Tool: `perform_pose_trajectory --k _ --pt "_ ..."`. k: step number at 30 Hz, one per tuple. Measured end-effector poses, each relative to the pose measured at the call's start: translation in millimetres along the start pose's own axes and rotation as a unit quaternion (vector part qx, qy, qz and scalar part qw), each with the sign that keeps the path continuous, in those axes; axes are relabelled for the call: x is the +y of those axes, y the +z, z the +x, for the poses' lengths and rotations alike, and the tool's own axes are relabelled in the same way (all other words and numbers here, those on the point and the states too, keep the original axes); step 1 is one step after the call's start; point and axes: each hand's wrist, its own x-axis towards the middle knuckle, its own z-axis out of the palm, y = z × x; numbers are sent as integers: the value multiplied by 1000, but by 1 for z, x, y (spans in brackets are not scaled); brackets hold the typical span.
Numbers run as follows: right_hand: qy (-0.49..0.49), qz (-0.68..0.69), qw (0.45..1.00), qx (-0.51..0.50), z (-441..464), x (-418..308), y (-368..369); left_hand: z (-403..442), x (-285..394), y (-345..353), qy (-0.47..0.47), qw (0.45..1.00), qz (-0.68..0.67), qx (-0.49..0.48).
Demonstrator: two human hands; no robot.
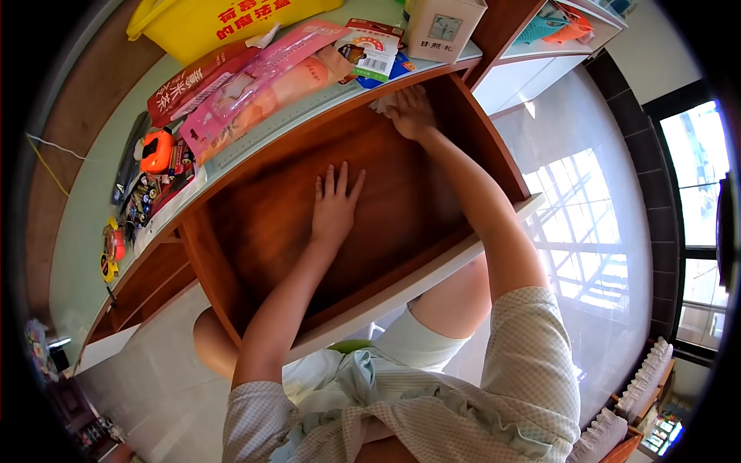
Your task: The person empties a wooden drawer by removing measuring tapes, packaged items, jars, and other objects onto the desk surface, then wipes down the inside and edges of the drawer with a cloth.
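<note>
A pulled-out wooden drawer point(386, 185) lies in front of me with a bare brown bottom. My left hand point(336, 210) rests flat on that bottom near the middle, fingers spread, holding nothing. Deep in the far right corner, my right hand point(413, 116) presses on a crumpled white tissue or cloth point(381, 105). Part of the white piece shows at the left of the fingers; the rest is hidden beneath the hand.
Along the desktop above the drawer lie pink packages point(255, 85), a clear ruler point(266, 127), an orange tape measure point(157, 150), batteries point(139, 202) and a yellow tape measure point(110, 248). A yellow bin point(224, 23) and a beige box point(444, 31) stand behind.
</note>
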Motion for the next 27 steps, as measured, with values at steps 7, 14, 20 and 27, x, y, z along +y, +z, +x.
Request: perform_pose_trajectory --k 7,14,20,27 --pt "6 6 996 86 -60 -21 22 -2 3 4 -5 1000 -9 15" --pt "-240 -5 960 -145 -131 -37 -16 -3 0 5 0 1000 -27 13" --pt "-52 18 989 -137 -87 13 -19 -1 0 10 -1 997 -17 71" --pt "-33 -155 950 -268 -99 18 -46 -4 1 6 -3 997 -39 61"
